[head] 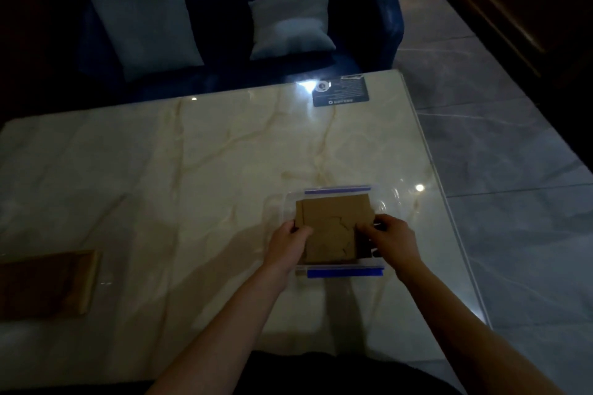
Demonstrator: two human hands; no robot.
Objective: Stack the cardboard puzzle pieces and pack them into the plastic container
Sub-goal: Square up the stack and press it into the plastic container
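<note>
Both hands grip cardboard pieces: left hand, right hand; over container

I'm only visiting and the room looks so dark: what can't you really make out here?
Head view only:
- Cardboard puzzle pieces: their count; stacked, dim.
- Plastic container: its inside, covered by cardboard and both hands.
- Black label: print too small, glare beside it.
- Brown object: cut by left edge, dark.

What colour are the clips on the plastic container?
Blue clips on the clear plastic container, seen in the head view.
</note>
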